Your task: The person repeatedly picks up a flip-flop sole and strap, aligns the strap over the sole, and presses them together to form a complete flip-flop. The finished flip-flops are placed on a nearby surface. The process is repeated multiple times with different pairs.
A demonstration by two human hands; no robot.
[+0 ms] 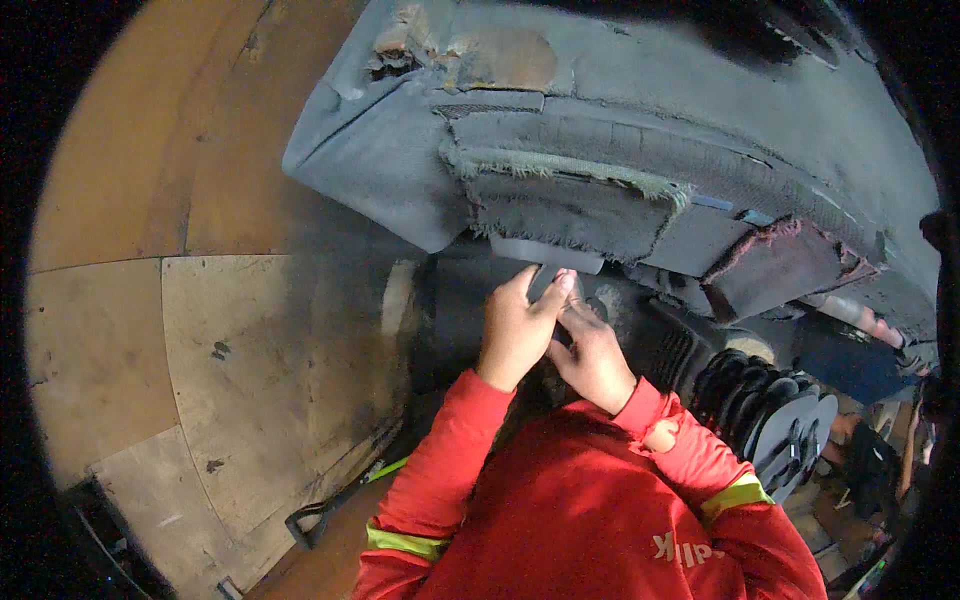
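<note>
My left hand (pixel 513 325) and my right hand (pixel 594 356) meet in front of my chest, just below the edge of a cloth-covered grey bench (pixel 390 180). Between them is a dark grey piece (pixel 543 281), mostly covered by the fingers, so its kind does not show. The left thumb and fingers are closed around it, and the right fingers press in close beside the left thumb. Right above the fingertips, a smooth light grey strip (pixel 547 254) juts out from under the frayed cloth (pixel 570 213) on the bench edge.
A stack of dark sandals with straps (pixel 775 405) stands to my right. A reddish-edged cloth flap (pixel 785 268) hangs from the bench. Worn wooden boards (pixel 265 390) cover the floor at left, and a dark handle-like object (pixel 315 515) lies near my left elbow.
</note>
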